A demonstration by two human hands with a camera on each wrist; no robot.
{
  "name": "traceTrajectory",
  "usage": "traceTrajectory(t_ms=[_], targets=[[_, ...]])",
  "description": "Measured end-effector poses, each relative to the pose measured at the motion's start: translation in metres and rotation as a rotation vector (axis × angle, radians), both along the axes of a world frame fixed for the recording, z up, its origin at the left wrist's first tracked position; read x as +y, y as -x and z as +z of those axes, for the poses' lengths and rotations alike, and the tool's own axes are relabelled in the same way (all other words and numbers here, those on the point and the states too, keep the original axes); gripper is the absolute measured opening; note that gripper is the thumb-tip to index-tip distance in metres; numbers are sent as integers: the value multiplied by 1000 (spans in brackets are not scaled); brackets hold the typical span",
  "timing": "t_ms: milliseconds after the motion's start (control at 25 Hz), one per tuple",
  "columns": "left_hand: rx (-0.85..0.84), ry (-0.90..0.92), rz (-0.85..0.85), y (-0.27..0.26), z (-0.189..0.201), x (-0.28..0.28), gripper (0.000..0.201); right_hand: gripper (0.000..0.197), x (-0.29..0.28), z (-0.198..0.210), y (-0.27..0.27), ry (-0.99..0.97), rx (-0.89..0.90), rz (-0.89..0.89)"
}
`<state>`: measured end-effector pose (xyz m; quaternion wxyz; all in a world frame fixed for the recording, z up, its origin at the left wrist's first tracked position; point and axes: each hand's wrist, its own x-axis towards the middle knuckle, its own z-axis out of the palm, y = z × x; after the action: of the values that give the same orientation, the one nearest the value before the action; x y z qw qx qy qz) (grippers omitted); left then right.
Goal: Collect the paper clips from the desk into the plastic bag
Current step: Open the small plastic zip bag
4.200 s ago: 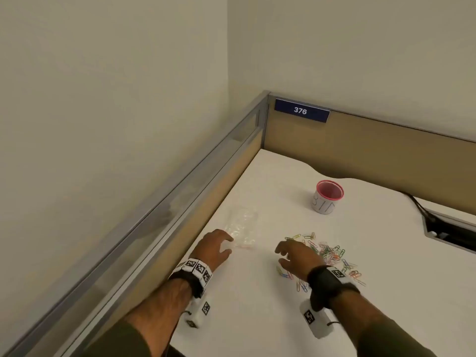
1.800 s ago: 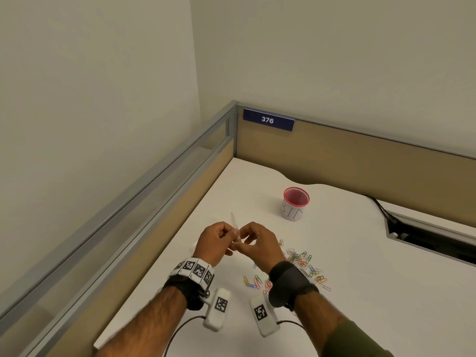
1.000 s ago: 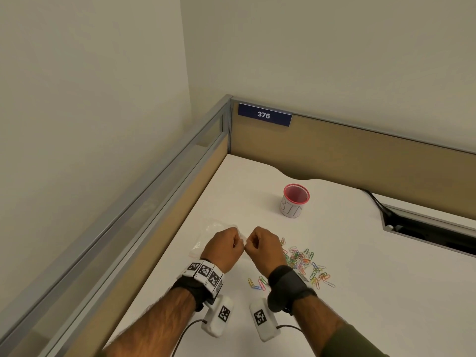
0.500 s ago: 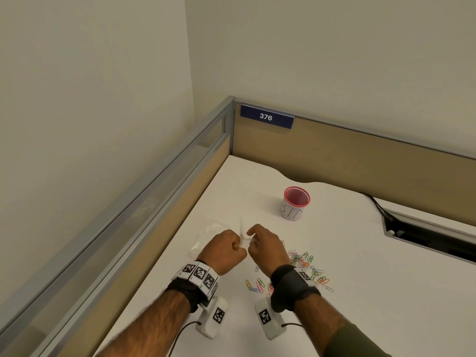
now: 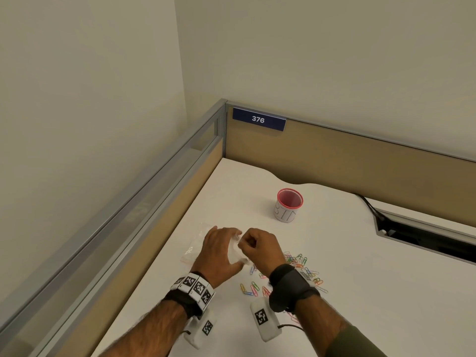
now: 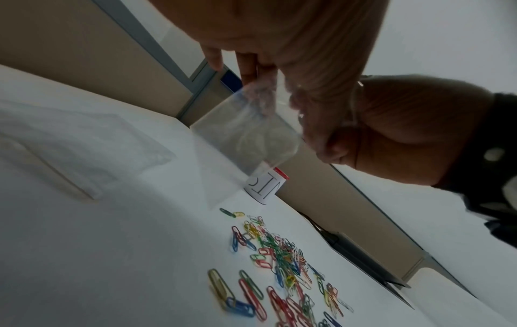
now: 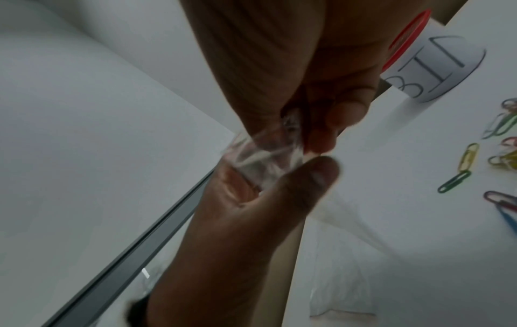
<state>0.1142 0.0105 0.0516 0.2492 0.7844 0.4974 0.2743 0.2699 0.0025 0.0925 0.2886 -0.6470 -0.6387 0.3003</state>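
Observation:
A small clear plastic bag point(image 5: 235, 255) hangs above the white desk point(image 5: 360, 292) between my two hands. My left hand point(image 5: 231, 243) holds its top with fingers and thumb spread wide. My right hand point(image 5: 243, 244) pinches the bag's other lip with curled fingers. From the left wrist the bag point(image 6: 251, 137) hangs down, empty, and from the right wrist its mouth point(image 7: 265, 154) looks crumpled between both hands. Several coloured paper clips point(image 5: 296, 262) lie in a loose pile on the desk under and right of my right wrist, also seen as paper clips point(image 6: 279, 254) in the left wrist view.
A second clear bag point(image 5: 195, 243) lies flat on the desk left of my left hand. A red-rimmed white cup point(image 5: 288, 206) stands behind the clips. Partition walls point(image 5: 334, 161) close the desk at the back and left. A cable slot point(image 5: 425, 238) is at the right.
My left hand has gone from a tight fist to spread fingers, and the bag's top has been pulled wider between the hands. The clips lie as before.

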Motion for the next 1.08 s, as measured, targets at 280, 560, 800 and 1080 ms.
traceTrajectory(t_ms=[280,560,800,1080], targets=[[10,20,122,1,0,3,50,17,-7,11,-6,-77,-64,-83],[13,-28,91,1,-8,6,44,23,-11,19,22,-31,-178,126],[35,-9,79,0,-7,5,79,25,-12,15,26,59,-86,153],[-37,60,30,-3,-1,-4,110,43,-14,25,24,202,-86,234]])
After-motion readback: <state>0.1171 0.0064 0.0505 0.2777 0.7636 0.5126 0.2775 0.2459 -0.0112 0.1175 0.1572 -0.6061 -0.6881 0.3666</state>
